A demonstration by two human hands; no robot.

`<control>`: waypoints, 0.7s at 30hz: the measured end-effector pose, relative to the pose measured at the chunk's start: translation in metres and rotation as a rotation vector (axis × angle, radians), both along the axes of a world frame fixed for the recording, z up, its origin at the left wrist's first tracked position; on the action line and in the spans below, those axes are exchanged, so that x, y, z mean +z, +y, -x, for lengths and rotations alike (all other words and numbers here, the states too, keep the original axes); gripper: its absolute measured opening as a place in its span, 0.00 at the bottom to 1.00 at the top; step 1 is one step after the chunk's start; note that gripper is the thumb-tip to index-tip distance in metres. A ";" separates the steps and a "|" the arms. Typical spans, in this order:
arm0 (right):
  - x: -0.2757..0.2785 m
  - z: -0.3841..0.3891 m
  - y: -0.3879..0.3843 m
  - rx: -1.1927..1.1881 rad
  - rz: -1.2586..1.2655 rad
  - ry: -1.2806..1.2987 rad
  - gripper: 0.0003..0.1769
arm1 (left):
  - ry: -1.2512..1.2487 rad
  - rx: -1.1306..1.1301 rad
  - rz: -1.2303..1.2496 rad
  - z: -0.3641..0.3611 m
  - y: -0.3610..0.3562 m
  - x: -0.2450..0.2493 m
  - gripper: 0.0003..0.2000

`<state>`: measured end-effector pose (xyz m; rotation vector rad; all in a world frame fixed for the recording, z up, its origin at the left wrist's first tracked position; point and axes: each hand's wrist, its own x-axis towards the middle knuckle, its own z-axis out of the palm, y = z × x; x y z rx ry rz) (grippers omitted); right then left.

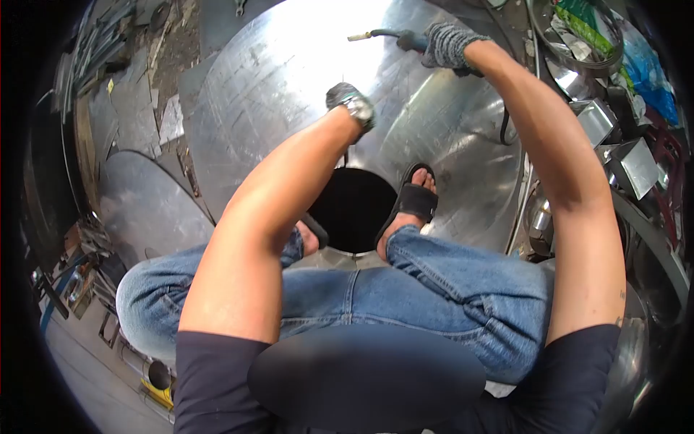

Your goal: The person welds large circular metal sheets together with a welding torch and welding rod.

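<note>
A person in a dark short-sleeved shirt and blue jeans (463, 289) bends over a broad, round sheet of shiny metal (246, 116), which fills the upper middle of the frame. Near the top, right of center, the gloved right hand (452, 47) is closed around the handle of a torch (410, 41), its curved neck and brass-colored tip pointing left above the bright surface. A dark cable (505, 126) shows below that hand, toward the right side of the sheet.

The left hand (350, 107), in a gray glove, is at upper center, lower in the frame than the torch and apart from it. The glove is blurred, and whether the fingers grip anything or are released cannot be told.

Below the left hand, a round black opening (356, 210) shows in the metal, between two feet in black sandals (418, 202). A smaller sheet with a curved edge (148, 202) lies at left, with long metal strips (94, 54) at upper left. At right are box-shaped metal pieces (636, 168), and, at upper right, coiled metal banding (613, 59) beside blue plastic (648, 76).
</note>
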<state>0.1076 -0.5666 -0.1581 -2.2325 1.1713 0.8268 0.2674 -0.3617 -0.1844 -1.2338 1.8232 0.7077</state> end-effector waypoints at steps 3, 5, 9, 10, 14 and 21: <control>0.037 0.005 0.009 -0.125 -0.071 -0.040 0.17 | 0.005 -0.069 0.048 -0.017 -0.008 0.020 0.17; 0.071 0.006 0.001 0.473 -0.081 -0.369 0.40 | 0.023 -0.091 0.082 -0.016 -0.007 0.023 0.16; 0.062 0.013 0.001 0.550 0.087 -0.559 0.47 | 0.081 -0.026 0.011 -0.029 -0.007 0.038 0.16; 0.059 0.016 0.000 0.550 0.053 -0.535 0.46 | 0.115 0.011 0.017 -0.034 -0.007 0.031 0.16; 0.028 0.030 0.012 -0.149 -0.020 0.056 0.18 | 0.217 0.139 0.018 -0.059 0.005 0.019 0.14; 0.059 0.027 0.022 -0.186 -0.106 -0.002 0.18 | 0.270 0.088 0.084 -0.075 0.015 0.003 0.15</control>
